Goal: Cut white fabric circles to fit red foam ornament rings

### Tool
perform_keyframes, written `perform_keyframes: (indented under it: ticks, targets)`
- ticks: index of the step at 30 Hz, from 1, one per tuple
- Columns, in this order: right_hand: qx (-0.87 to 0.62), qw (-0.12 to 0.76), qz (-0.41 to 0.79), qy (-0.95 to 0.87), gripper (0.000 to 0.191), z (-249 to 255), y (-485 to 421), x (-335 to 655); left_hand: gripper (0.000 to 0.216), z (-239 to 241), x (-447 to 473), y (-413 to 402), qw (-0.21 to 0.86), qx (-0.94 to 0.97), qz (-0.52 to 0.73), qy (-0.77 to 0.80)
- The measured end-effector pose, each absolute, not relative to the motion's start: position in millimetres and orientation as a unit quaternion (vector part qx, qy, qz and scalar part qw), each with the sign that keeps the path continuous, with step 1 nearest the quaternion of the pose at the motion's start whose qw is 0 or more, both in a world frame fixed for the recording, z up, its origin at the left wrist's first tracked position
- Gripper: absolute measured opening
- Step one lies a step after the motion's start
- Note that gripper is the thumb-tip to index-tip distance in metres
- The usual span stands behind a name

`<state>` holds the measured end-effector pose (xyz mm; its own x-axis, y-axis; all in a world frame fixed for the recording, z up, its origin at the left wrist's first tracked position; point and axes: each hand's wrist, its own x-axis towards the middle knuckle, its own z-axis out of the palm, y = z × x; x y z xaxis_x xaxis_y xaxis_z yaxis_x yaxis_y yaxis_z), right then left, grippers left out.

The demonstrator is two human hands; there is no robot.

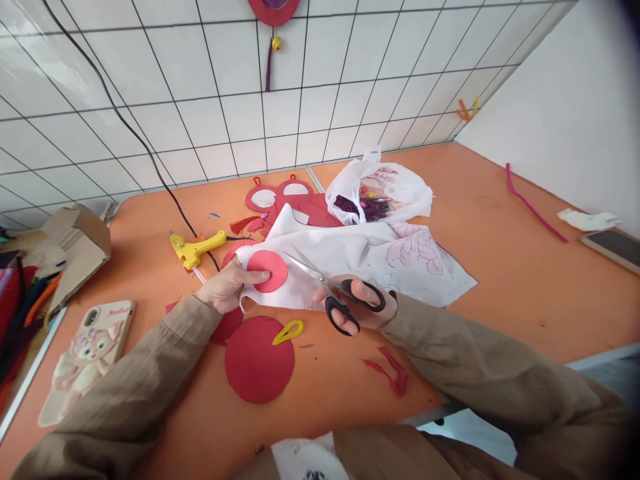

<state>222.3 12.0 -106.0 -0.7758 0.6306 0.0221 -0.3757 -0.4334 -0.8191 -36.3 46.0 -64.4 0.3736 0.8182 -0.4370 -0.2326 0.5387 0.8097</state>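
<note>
My left hand pinches a small red felt circle against a sheet of white fabric lying on the orange table. My right hand grips black-handled scissors, fingers through the loops. The blades are parted and point up-left toward the red circle. A larger red felt circle with a yellow loop on it lies on the table just below my hands.
A yellow glue gun with a black cord lies left of the fabric. A phone in a cartoon case sits at the left, a cardboard box behind it. Red cut-outs, a white plastic bag, red scraps and a dark tablet lie around.
</note>
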Motion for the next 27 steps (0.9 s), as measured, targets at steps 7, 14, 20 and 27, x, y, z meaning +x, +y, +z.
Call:
perform_keyframes:
  ticks: [7, 14, 20, 27]
  targets:
    - [-0.152, 0.330, 0.818, -0.446, 0.058, -89, 3, 224, 0.051, -63, -31, 44, 0.736, 0.333, 0.374, 0.455]
    - [-0.203, 0.303, 0.807, -0.464, 0.049, -51, -20, 206, 0.038, -56, -30, 43, 0.706, 0.376, 0.361, 0.479]
    - [-0.247, 0.261, 0.814, -0.455, 0.053, -46, -47, 189, 0.031, -53, -33, 45, 0.740, 0.359, 0.342, 0.455]
    - [-0.240, 0.175, 0.770, -0.564, 0.056, -43, -36, 208, 0.030, -50, -32, 45, 0.760, 0.343, 0.333, 0.441]
